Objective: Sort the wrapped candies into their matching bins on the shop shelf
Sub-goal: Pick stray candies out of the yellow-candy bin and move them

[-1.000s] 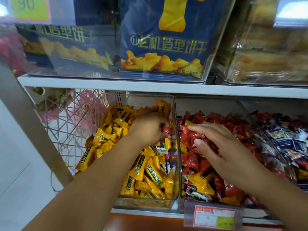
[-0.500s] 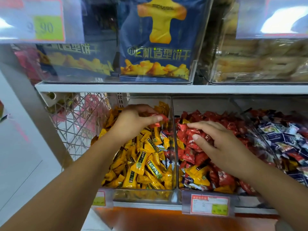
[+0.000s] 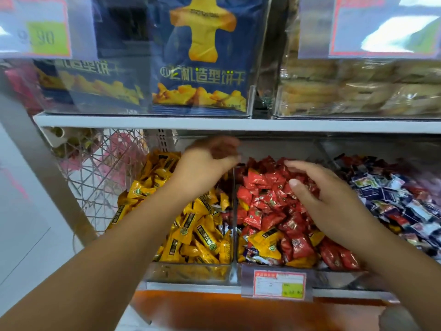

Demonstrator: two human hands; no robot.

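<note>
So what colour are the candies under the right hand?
The candies under the right hand are red; head view.

Left bin (image 3: 191, 271) and middle bin (image 3: 334, 278) stood side by side, a further candy pile (image 3: 401, 201) to their right. Wire basket (image 3: 95, 177) sat left of left bin. Price tag (image 3: 278, 284) hung on middle bin's front. Biscuit bags (image 3: 202, 68) stood on the shelf board (image 3: 238, 125) above.

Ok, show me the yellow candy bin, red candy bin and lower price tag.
yellow candy bin (image 3: 191, 274), head view, front wall.
red candy bin (image 3: 338, 279), head view, front wall.
lower price tag (image 3: 278, 284), head view, centre.
</note>
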